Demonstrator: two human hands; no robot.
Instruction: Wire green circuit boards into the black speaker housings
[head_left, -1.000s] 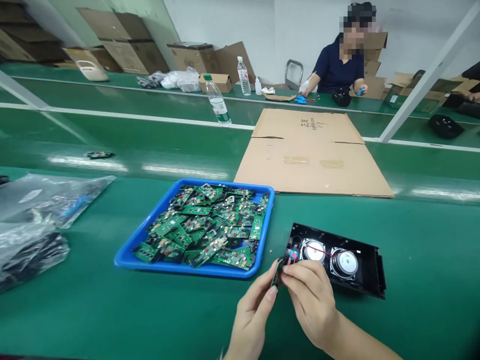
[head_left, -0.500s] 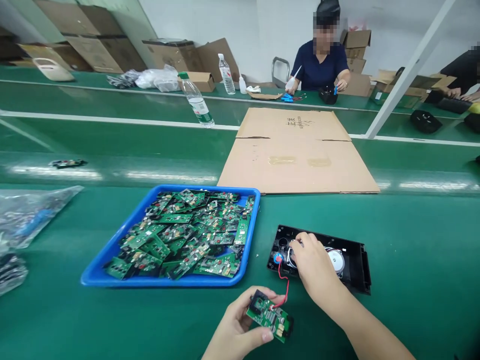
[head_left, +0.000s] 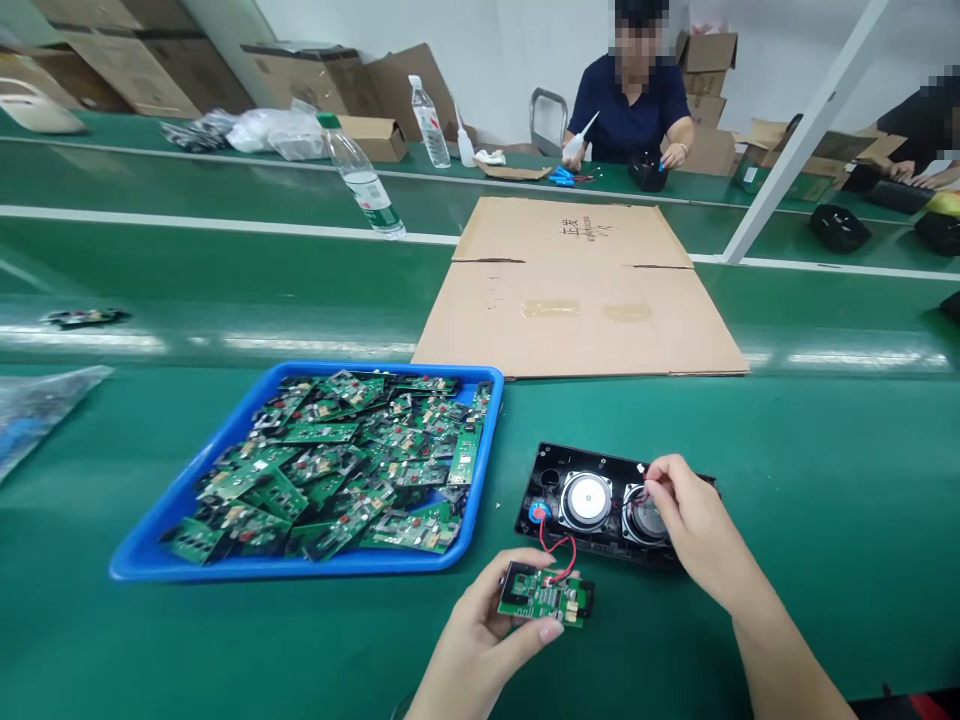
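Observation:
My left hand (head_left: 495,635) holds a green circuit board (head_left: 541,597) between thumb and fingers, above the green table. A red wire (head_left: 571,562) runs from this board to a blue round part (head_left: 538,512) in a black speaker housing (head_left: 611,462). Two round speakers sit in the housing, the left one (head_left: 586,500) fully visible. Over the right speaker (head_left: 642,518), my right hand (head_left: 686,510) pinches a thin wire with a small white connector (head_left: 641,468) at its fingertips.
A blue tray (head_left: 491,440) piled with circuit boards stands left of the housing. Behind lies flat cardboard (head_left: 585,290). A bottle (head_left: 364,180) stands at the back left; a person (head_left: 630,100) works across the table.
My right hand has moved right, from the left speaker to the right one, and now pinches a thin wire. The board in my left hand has turned to lie more level.

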